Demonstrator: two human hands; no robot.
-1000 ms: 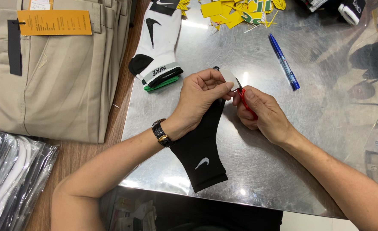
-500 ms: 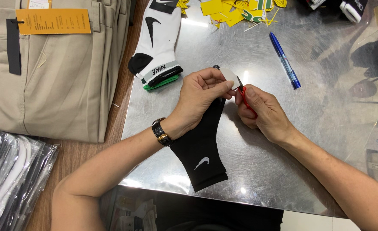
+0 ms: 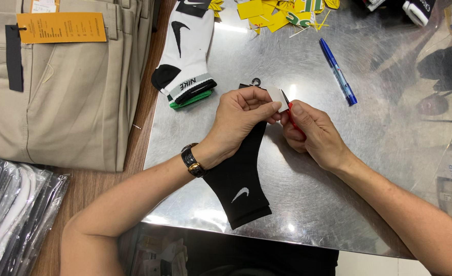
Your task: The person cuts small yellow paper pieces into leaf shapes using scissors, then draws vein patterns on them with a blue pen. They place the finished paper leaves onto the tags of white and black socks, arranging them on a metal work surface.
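left hand: black sock top with white tag is being pinched, steadied.
right hand: red cutter is being gripped at 3 o'clock, blade against tag.

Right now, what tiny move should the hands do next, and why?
Probably slide the red-handled cutter in the right hand under the white tag, because the left hand pinches that tag up off the black sock and the blade already touches it.
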